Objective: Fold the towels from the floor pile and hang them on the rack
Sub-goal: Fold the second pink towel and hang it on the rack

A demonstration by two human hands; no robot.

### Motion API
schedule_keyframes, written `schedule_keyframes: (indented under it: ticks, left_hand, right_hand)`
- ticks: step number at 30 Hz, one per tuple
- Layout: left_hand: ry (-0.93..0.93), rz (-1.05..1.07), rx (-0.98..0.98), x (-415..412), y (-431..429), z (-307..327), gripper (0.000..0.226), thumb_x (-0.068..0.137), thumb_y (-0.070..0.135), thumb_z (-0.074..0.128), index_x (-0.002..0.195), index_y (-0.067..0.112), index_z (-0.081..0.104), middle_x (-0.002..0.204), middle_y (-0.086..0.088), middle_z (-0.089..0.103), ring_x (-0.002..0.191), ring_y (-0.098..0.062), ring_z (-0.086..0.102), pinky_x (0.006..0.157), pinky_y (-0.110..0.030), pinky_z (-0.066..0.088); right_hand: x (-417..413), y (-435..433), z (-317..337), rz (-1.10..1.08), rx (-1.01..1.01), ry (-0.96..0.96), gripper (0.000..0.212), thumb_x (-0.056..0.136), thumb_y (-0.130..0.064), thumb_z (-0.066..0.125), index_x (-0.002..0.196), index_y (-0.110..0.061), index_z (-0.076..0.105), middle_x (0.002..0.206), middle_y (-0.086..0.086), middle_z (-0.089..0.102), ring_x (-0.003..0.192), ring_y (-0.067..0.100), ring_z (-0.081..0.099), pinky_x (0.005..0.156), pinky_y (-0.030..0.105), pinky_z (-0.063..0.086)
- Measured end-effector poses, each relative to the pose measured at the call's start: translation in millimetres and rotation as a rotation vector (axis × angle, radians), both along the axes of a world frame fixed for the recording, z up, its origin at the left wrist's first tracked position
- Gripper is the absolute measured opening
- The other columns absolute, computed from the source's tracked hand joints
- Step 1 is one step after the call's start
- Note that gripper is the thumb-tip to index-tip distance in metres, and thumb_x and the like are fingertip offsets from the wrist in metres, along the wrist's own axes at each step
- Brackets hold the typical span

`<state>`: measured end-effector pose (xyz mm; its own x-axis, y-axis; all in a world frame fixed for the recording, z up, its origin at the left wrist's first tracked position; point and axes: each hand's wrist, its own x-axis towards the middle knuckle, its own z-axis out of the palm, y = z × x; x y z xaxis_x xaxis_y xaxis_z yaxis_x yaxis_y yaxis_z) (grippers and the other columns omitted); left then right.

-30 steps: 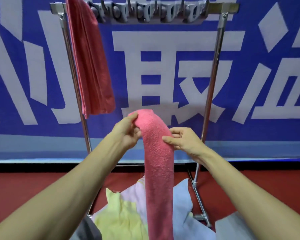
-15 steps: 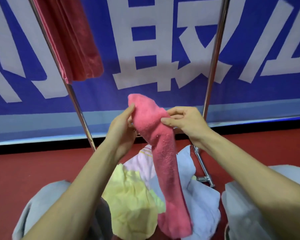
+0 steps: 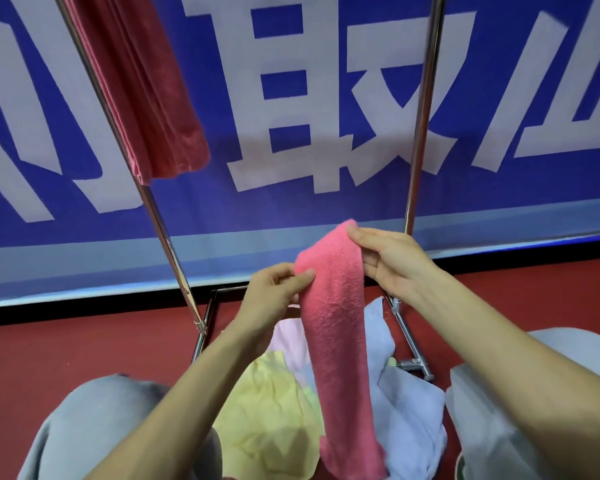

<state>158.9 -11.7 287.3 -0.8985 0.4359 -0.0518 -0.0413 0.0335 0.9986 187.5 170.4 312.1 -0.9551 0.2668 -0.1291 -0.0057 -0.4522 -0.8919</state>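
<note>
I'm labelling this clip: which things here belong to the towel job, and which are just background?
Job: pink towel, pinched by left hand and right hand; red towel hung on rack; yellow towel and blue towel in the pile.
Background: banner, floor.

One view only: head cam, wide-angle. It sits at the person's head and looks fwd and down along both forearms, which enter from the bottom corners. The left hand (image 3: pixel 274 292) and right hand (image 3: pixel 392 261) sit near centre frame, close to the lens, w/ a pink towel (image 3: pixel 336 341) between them. Below, toward the bottom edge, lies the floor pile (image 3: pixel 271 410), w/ grey-clad knees (image 3: pixel 94 420) at either side. Beyond the hands the cam faces the rack (image 3: pixel 160 223); its two poles lean apart and run out of the top edge. Behind it a blue banner (image 3: pixel 291 209) fills the upper half, above a strip of red floor (image 3: pixel 66 344).
</note>
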Motion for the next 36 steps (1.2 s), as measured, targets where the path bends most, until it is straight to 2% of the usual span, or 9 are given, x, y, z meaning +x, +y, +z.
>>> schedule_keyframes:
  ticks: [6,10,14,18,20,26,29,33,36]
  left_hand:
    - [0.028,0.034,0.140,1.5,3.2,8.5,0.026,0.092,0.015,0.058,0.106,-0.006,0.063,0.079,-0.012,0.060,0.061,-0.018,0.054,0.057,-0.025,0.047]
    - [0.068,0.164,0.165,0.0,1.4,15.6,0.016,0.094,0.019,0.056,0.096,0.006,0.065,0.060,-0.006,0.052,0.052,-0.016,0.046,0.050,-0.021,0.041]
    - [0.077,0.257,0.263,-1.9,-4.9,24.8,0.017,0.094,0.012,0.056,0.103,0.000,0.064,0.079,-0.009,0.062,0.066,-0.017,0.055,0.057,-0.023,0.048]
    - [0.069,0.353,0.276,-9.4,-15.2,27.2,0.015,0.093,0.013,0.058,0.097,0.001,0.066,0.080,-0.011,0.061,0.069,-0.019,0.053,0.054,-0.022,0.046]
    - [0.043,0.411,0.286,-14.3,-20.6,25.6,0.014,0.092,0.013,0.059,0.091,0.002,0.066,0.083,-0.013,0.057,0.073,-0.021,0.049,0.058,-0.026,0.041]
    - [-0.101,0.441,0.413,-15.3,-22.7,21.5,0.015,0.093,0.008,0.056,0.078,0.007,0.060,0.056,-0.005,0.046,0.050,-0.015,0.041,0.044,-0.019,0.038]
    - [-0.104,0.339,0.378,-14.1,-17.5,20.5,0.012,0.095,0.010,0.053,0.097,0.005,0.064,0.061,-0.002,0.057,0.047,-0.010,0.051,0.046,-0.018,0.045]
    - [-0.058,0.273,0.193,-16.3,-10.8,8.3,0.037,0.095,0.027,0.056,0.125,0.006,0.052,0.086,-0.008,0.059,0.061,-0.011,0.057,0.052,-0.021,0.050]
    - [-0.058,0.122,0.132,-12.4,-9.7,2.0,0.053,0.091,0.043,0.057,0.118,-0.003,0.055,0.090,-0.016,0.050,0.074,-0.025,0.047,0.064,-0.028,0.047]
  right_hand:
    - [5.6,-3.7,-9.7,0.106,0.124,-0.100,0.039,0.089,-0.043,0.060,0.099,-0.007,0.069,0.087,0.006,0.070,0.079,0.018,0.065,0.076,0.029,0.051]
    - [13.7,-20.5,-10.3,0.382,0.159,-0.107,0.066,0.093,-0.062,0.032,0.118,-0.011,0.064,0.101,0.006,0.069,0.089,0.019,0.065,0.072,0.030,0.050]
    - [14.9,-31.9,-9.7,0.453,0.071,-0.020,0.054,0.098,-0.048,0.034,0.123,-0.009,0.061,0.111,0.006,0.070,0.099,0.019,0.065,0.081,0.031,0.051]
    - [16.7,-34.6,-13.8,0.420,0.419,-0.023,0.017,0.093,-0.021,0.057,0.093,-0.008,0.068,0.071,-0.007,0.070,0.068,0.008,0.062,0.060,0.018,0.050]
    - [13.8,-36.1,-18.2,0.401,0.537,-0.008,0.014,0.089,-0.011,0.063,0.099,-0.002,0.068,0.082,0.002,0.072,0.076,0.012,0.064,0.069,0.021,0.054]
    - [6.9,-39.3,-17.9,0.211,0.560,0.024,0.008,0.084,-0.008,0.069,0.091,-0.005,0.069,0.079,0.007,0.071,0.071,0.013,0.065,0.070,0.024,0.054]
    - [7.5,-38.3,-12.8,0.109,0.605,0.074,0.009,0.085,-0.008,0.069,0.092,-0.004,0.070,0.080,0.007,0.071,0.069,0.010,0.065,0.063,0.019,0.053]
    - [9.8,-34.6,-4.5,0.065,0.508,0.074,0.006,0.084,-0.007,0.069,0.089,-0.003,0.070,0.077,0.007,0.070,0.062,0.010,0.065,0.057,0.019,0.053]
    - [11.5,-28.3,0.9,0.068,0.354,0.050,0.005,0.085,-0.007,0.067,0.087,-0.004,0.070,0.072,0.004,0.071,0.059,0.010,0.065,0.058,0.022,0.055]
